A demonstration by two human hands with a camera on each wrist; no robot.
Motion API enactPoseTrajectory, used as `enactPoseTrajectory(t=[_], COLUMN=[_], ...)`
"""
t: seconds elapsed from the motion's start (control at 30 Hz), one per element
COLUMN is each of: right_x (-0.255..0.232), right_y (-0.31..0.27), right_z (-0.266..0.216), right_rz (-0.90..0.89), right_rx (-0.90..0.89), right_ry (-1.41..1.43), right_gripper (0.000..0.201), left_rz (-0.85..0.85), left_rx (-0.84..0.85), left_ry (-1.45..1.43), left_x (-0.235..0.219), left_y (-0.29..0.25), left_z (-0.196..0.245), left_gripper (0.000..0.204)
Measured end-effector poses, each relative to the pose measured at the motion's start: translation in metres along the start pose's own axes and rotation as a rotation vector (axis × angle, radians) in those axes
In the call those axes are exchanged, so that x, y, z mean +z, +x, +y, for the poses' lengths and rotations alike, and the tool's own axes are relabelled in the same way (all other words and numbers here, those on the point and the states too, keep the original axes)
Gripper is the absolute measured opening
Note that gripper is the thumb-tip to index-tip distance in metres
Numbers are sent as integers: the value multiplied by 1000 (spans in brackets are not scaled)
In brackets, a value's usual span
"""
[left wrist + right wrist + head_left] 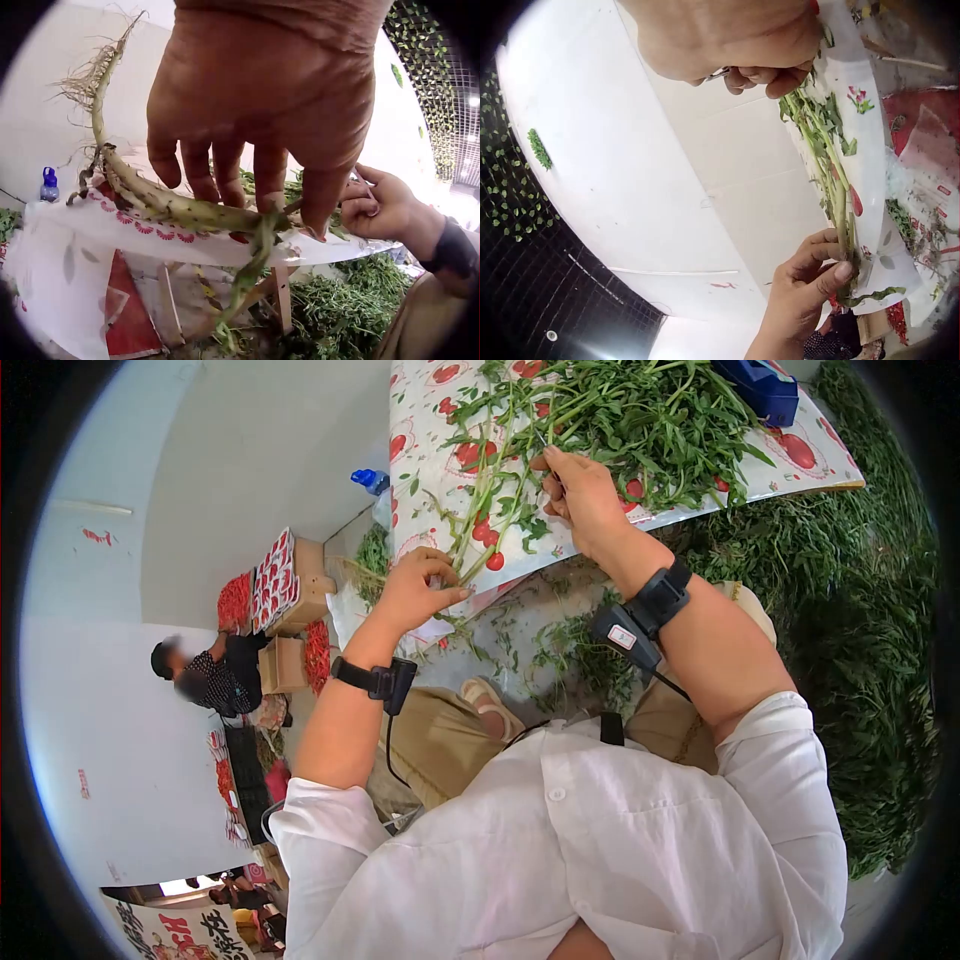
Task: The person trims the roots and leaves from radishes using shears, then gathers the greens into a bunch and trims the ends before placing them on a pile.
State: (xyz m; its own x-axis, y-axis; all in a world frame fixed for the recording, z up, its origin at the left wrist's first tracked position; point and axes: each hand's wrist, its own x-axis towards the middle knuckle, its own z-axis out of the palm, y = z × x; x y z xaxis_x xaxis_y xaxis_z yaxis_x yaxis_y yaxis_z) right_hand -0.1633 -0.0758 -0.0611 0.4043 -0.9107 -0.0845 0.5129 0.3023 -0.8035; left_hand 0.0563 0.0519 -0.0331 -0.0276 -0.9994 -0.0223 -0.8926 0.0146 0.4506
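My left hand (pixel 415 590) is at the table's near left edge. In the right wrist view the left hand (pixel 802 289) pinches green stems (pixel 840 210) between thumb and fingers. A thick pale stem (pixel 180 208) with stringy roots (pixel 94 82) lies under the fingers of the left hand (pixel 259 97) in the left wrist view. My right hand (pixel 590 500), its fingers curled, holds a thin metal tool (pixel 541 438) beside the leafy pile; most of the tool is hidden by the right hand (pixel 735 37) in the right wrist view.
Leafy stems (pixel 650 430) cover much of the patterned tablecloth (pixel 420 510). A blue box (pixel 765 395) stands at the far right, a blue-capped bottle (pixel 372 482) beyond the left edge. More greens (pixel 820 620) heap on the right. A person (pixel 215 675) sits far left near red produce.
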Motion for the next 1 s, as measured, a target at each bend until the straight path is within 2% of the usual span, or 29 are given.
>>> enactPoseTrajectory(t=[0.1,0.2,0.3,0.4,0.5,0.6,0.7,0.8,0.9,1.0], right_x=[-1,-2,-2,-1,-1,0,0,-1,-3,-4], right_y=[1,2,1,0,0,0,-1,-2,-2,-2], right_z=[1,3,3,2,3,3,1,-2,-3,-4], right_rz=[-7,-21,-29,-32,-38,-28,-25,-29,-39,-48], right_rx=[-3,-10,-9,-12,-11,3,11,-4,-12,-12], right_ry=[-10,-11,-18,-29,-43,-51,-47,-47,-41,-42], right_gripper=[28,28,29,29,29,29,29,30,30,30], left_rz=[9,-7,38,151,299,398,295,303,194,190], left_rx=[-1,107,158,-59,-122,-21,-128,-21,-100,-57], left_ry=[16,56,-31,-93,1,37,182,269,300,306], left_x=[1,0,2,6,8,14,18,18,16,16], left_y=[-4,-12,-11,-8,3,19,32,36,36,35], left_z=[2,0,-14,-9,8,17,14,16,21,10], left_gripper=[22,19,22,24,27,31,29,27,24,22])
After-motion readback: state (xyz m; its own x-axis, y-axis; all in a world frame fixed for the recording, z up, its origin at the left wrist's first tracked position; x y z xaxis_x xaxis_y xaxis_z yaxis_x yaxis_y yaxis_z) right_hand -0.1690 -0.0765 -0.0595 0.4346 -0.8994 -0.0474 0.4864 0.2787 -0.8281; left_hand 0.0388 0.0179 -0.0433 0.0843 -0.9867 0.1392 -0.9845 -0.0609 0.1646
